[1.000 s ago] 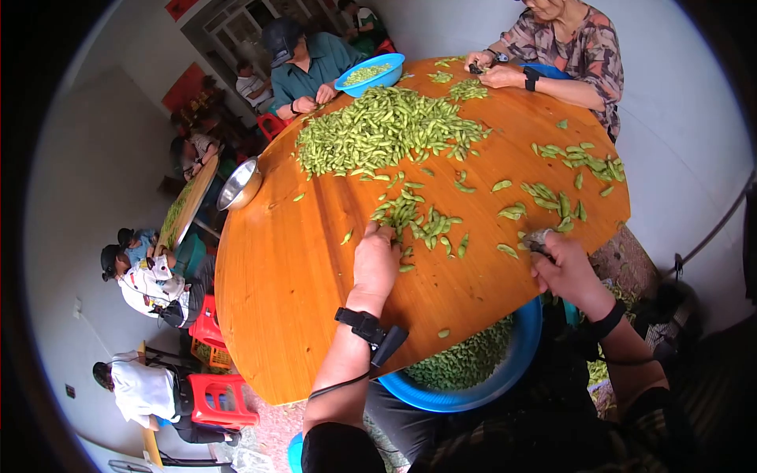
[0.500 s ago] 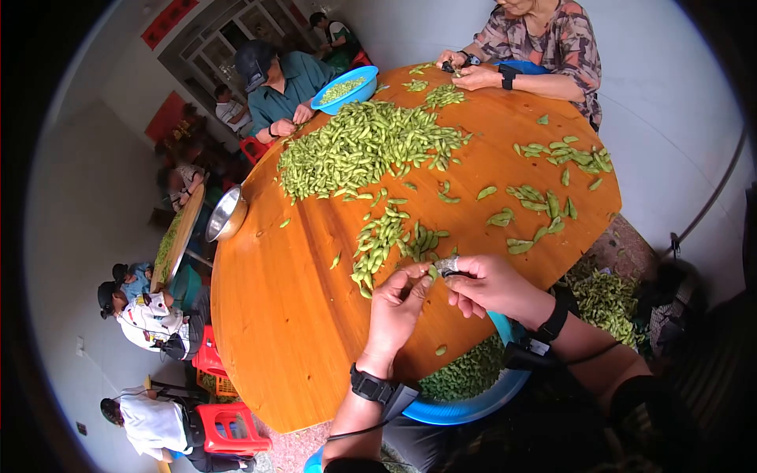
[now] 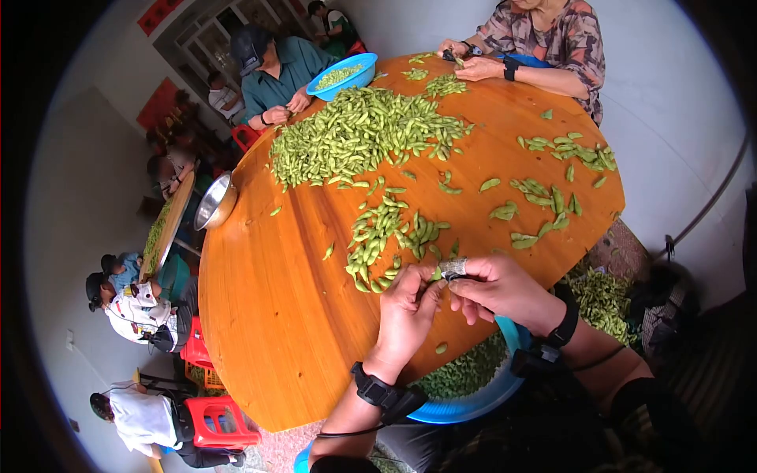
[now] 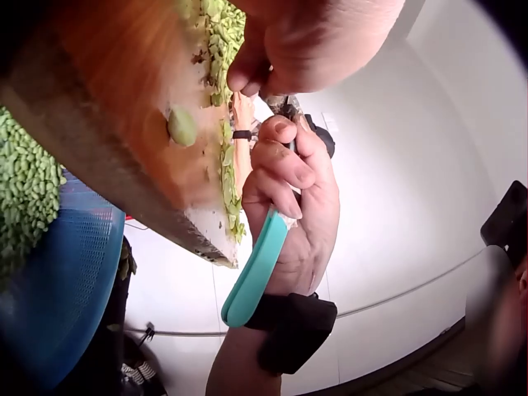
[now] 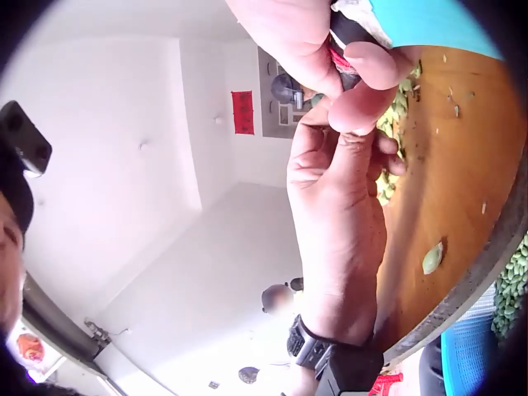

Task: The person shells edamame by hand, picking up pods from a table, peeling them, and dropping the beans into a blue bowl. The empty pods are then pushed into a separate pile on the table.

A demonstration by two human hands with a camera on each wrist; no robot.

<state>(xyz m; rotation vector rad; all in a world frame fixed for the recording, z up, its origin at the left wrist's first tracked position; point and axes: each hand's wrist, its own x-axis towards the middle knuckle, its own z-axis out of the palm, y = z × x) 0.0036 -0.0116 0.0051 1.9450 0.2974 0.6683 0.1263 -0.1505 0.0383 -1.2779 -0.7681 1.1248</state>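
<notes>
Over the near edge of the wooden table (image 3: pixel 268 339) both hands meet. The left hand (image 3: pixel 406 311) pinches a green pod (image 3: pixel 436 273) between thumb and fingers. Curled round a tool with a turquoise handle (image 4: pixel 257 268) is the right hand (image 3: pixel 505 296), its wrapped upper part (image 3: pixel 453 267) against the pod. The fingertips hide most of the pod in both wrist views. Just beyond the hands lies a small group of pods (image 3: pixel 378 229), with a large heap (image 3: pixel 355 134) farther back. A blue basin (image 3: pixel 473 406) of shelled green beans (image 3: pixel 465 370) stands below the table edge.
A metal bowl (image 3: pixel 216 202) and a blue bowl (image 3: pixel 344 76) are at the table's far left rim. Two people sit across the table, others at a second table on the left. Scattered pods (image 3: pixel 544 197) lie at the right. One loose bean (image 3: pixel 441 348) lies near the front edge.
The left hand has come away from the small group of pods with one pod, and the right hand has moved left to meet it. Since half a second ago both hands have barely shifted.
</notes>
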